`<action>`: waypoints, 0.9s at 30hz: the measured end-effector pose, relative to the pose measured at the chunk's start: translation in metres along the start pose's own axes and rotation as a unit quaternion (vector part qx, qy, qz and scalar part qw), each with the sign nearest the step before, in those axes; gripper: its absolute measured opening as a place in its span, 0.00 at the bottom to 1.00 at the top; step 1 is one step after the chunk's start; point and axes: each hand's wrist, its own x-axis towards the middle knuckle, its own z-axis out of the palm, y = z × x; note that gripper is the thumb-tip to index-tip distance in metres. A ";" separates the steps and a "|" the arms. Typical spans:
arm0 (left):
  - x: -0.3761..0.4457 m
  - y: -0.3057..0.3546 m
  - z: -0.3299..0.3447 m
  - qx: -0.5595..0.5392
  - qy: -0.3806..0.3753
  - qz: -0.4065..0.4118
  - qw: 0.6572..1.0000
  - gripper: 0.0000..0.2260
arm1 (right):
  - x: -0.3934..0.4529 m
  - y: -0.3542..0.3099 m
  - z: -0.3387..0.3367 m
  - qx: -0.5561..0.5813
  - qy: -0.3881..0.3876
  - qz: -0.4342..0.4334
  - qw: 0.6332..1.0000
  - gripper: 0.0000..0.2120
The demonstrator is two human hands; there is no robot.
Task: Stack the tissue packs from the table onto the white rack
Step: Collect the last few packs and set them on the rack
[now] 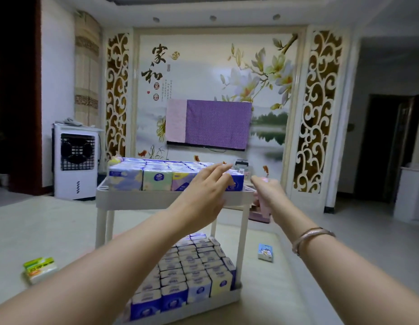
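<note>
head view: both forearms reach forward over the bench toward the white rack (171, 200). the left hand (205, 195) is held palm down with fingers straight and slightly spread, its fingertips (223, 165) lying on the tops of the packs at the right end of the rack's upper tray. the right hand (266, 191) is beside the upper tray's right front corner with fingers curled; it seems to pinch something small and pale pink, but i cannot tell what it is. a bracelet (311, 238) sits on the right wrist.

the rack has two trays. the upper tray is filled with upright tissue packs (157, 179); four show along its front edge, and the rows behind are too foreshortened to count. the lower tray (199, 303) is also packed with tissue packs, about four across its front edge and several rows deep.

two packs lie loose on the bench: a green and yellow pack (39, 269) near the left edge, and a blue pack (265, 252) to the right of the rack, well apart from it.
</note>
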 end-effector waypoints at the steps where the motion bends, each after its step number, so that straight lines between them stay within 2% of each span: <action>1: -0.002 -0.003 -0.012 -0.015 0.008 0.000 1.000 0.12 | -0.003 -0.005 -0.004 -0.042 0.030 -0.047 0.998 0.14; 3: -0.009 -0.012 -0.039 -0.031 0.040 -0.020 0.999 0.12 | -0.012 -0.020 -0.009 -0.057 0.059 -0.115 0.990 0.21; 5: -0.019 -0.028 -0.066 -0.021 0.086 -0.056 0.994 0.13 | -0.024 -0.045 -0.005 -0.028 0.047 -0.163 0.985 0.19; 8: -0.037 -0.064 -0.095 -0.040 0.126 -0.174 0.976 0.13 | -0.049 -0.091 0.028 0.039 -0.047 -0.224 0.973 0.12; 10: -0.053 -0.090 -0.109 -0.117 0.127 -0.310 0.935 0.12 | -0.064 -0.116 0.064 0.020 -0.127 -0.230 0.965 0.19; 12: -0.074 -0.112 -0.116 -0.220 0.110 -0.430 0.868 0.13 | -0.073 -0.130 0.106 -0.030 -0.191 -0.230 0.954 0.27; 13: -0.086 -0.122 -0.116 -0.268 0.094 -0.464 0.839 0.14 | -0.076 -0.134 0.127 -0.055 -0.213 -0.240 0.946 0.27; 15: -0.109 -0.137 -0.113 -0.336 0.064 -0.483 0.806 0.12 | -0.079 -0.140 0.165 -0.103 -0.234 -0.267 0.929 0.27; 19: -0.136 -0.158 -0.111 -0.409 0.079 -0.468 0.779 0.10 | -0.087 -0.140 0.216 -0.171 -0.275 -0.304 0.896 0.33; 24: -0.131 -0.169 -0.119 -0.437 0.045 -0.430 0.789 0.17 | -0.089 -0.133 0.236 -0.310 -0.291 -0.336 0.840 0.25; 27: -0.125 -0.164 -0.116 -0.433 0.021 -0.401 0.807 0.09 | -0.086 -0.136 0.236 -0.414 -0.231 -0.346 0.810 0.22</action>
